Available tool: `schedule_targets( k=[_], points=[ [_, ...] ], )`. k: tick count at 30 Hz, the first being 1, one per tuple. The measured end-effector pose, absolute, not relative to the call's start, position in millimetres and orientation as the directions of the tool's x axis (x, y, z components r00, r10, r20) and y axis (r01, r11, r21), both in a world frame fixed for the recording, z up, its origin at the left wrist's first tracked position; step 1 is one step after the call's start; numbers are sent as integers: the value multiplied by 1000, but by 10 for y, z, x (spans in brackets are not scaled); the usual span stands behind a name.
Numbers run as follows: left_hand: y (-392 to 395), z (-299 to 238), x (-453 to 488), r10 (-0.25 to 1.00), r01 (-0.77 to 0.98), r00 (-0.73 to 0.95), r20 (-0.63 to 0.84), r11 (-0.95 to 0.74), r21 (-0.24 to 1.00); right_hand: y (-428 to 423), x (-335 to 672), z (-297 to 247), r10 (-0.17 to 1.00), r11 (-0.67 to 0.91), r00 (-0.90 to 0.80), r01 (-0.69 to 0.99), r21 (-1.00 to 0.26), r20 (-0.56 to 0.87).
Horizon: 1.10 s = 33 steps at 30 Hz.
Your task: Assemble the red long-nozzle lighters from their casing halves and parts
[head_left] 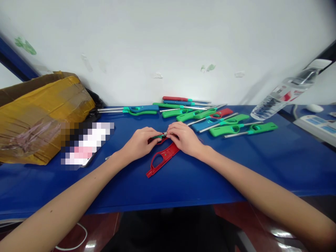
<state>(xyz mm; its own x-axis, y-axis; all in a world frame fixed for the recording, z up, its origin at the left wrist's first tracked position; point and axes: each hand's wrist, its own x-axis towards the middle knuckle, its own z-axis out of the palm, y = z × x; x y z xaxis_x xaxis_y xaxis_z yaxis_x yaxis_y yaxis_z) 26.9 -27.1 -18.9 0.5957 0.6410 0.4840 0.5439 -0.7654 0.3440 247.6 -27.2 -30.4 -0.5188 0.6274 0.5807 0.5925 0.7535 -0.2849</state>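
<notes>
A red lighter handle shell (pixel 163 159) lies flat on the blue table (pixel 183 182) between my hands. My left hand (pixel 141 141) is closed around a red and green lighter part near its top end. My right hand (pixel 185 138) pinches the other side of the same small part, where a short metal tip shows between the fingertips. The two hands almost touch. Behind them lies a heap of several finished long-nosed lighters (pixel 210 117) in green, blue and red, and one blue and green lighter (pixel 136 110) lies apart to the left.
A taped brown cardboard box (pixel 39 115) fills the left side. A phone (pixel 84 143) lies beside it. A clear water bottle (pixel 286 92) leans at the right, with a white power strip (pixel 317 127) past it. A white wall stands close behind.
</notes>
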Motion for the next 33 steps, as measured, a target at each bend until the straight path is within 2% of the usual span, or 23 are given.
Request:
schedule_targets(
  k=[4,9,15,20,27,33],
  points=[
    [-262,-190,259,639,538,608,471,-768,348,-292,2457,-309,676,703,-460,637,-317,575],
    [-250,-146,228,644,533,622,446,-765,362,-322,2443,-315,666,684,-432,679,-267,608],
    [-225,-23,129,608,516,753,251,-783,348,-326,2521,-231,571,785,-598,598,-160,563],
    [-206,-29,93,615,548,752,236,-783,294,-335,2570,-163,535,803,-683,595,-48,497],
    [-192,-4,78,612,552,747,260,-788,272,-298,2616,-146,560,814,-665,553,-179,495],
    [-175,-23,67,581,514,766,275,-810,280,-274,2624,-113,522,847,-701,494,-198,486]
  ],
)
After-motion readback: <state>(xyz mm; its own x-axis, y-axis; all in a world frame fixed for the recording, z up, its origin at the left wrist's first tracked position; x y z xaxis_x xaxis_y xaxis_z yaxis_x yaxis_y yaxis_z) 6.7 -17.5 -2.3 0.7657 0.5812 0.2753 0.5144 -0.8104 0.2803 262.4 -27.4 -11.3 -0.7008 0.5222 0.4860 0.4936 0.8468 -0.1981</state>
